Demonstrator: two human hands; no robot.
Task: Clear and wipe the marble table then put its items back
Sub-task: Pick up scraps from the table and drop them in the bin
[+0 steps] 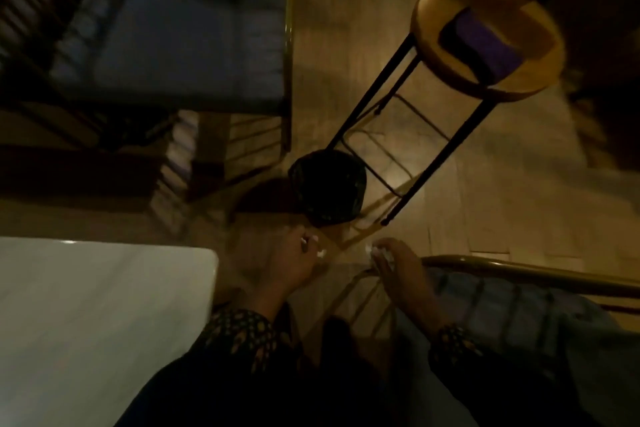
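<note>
Marble table [97, 315] lies left of both hands [294, 263] [391, 263] (each pinching white scraps).

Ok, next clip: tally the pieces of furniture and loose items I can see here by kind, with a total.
White marble table: 1
Round yellow wooden stool with black legs: 1
Blue cushioned seats with gold frames: 2
Black bag-lined bin on the floor: 1
Purple block-shaped item on the stool: 1
White crumpled bits in the hands: 2
Total: 8

Marble table [97, 315] — bare, pale top
</note>
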